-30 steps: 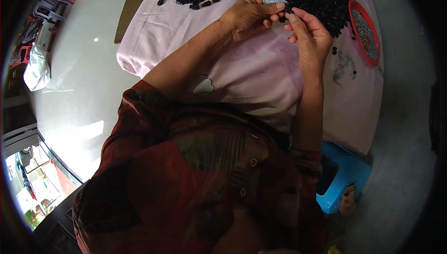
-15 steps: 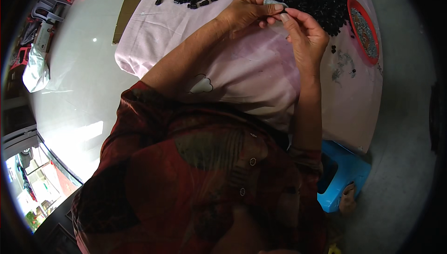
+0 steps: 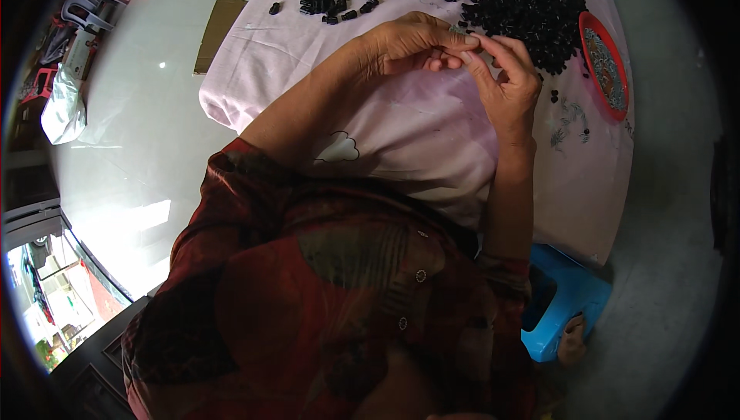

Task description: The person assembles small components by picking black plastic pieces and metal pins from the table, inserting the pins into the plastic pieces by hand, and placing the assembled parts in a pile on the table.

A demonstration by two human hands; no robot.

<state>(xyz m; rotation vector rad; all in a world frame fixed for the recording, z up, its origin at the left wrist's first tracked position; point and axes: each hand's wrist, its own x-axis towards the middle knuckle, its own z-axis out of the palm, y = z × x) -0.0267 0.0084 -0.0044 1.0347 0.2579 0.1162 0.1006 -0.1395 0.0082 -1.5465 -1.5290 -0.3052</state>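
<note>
My left hand [image 3: 416, 44] is closed, its thumb and forefinger pinched together over the pink cloth [image 3: 285, 65] on the table. A bit of grey shows at its forefinger. Meeting it tip to tip, my right hand [image 3: 510, 81] pinches with thumb and forefinger. Whatever sits between the fingertips is hidden by them. Just beyond both hands spreads a large heap of small black plastic pieces [image 3: 516, 11]. A smaller group of black cylindrical pieces [image 3: 331, 0] lies to the far left of my left hand.
On the right stands a red tray [image 3: 584, 50] holding small silvery metal parts [image 3: 605, 65]. More thin metal parts [image 3: 569, 123] lie loose on the cloth near it. A blue plastic stool [image 3: 574, 297] is at the lower right, and flat cardboard [image 3: 220, 35] lies left of the table.
Both hands have come slightly nearer, still fingertip to fingertip. The dark bit seen between the fingertips before is now covered. The whole view has shifted a little.
</note>
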